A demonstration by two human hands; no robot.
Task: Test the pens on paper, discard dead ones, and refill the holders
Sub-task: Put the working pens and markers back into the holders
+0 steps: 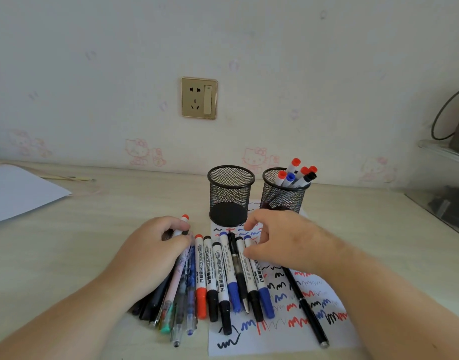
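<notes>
left hand (155, 245) fingers grip red-capped marker (182, 224) beside empty holder (230, 196); right hand (280, 240) fingers loose, empty (markers light, slick; grab mid-barrel).

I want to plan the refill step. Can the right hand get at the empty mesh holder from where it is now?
Probably yes. The right hand hovers over the markers just in front of the empty mesh holder, whose open top faces up with nothing across it. The full holder stands beside it, not in the path.

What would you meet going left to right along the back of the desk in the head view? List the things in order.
Blank white sheet → empty mesh holder → mesh holder with markers → glass shelf.
</notes>
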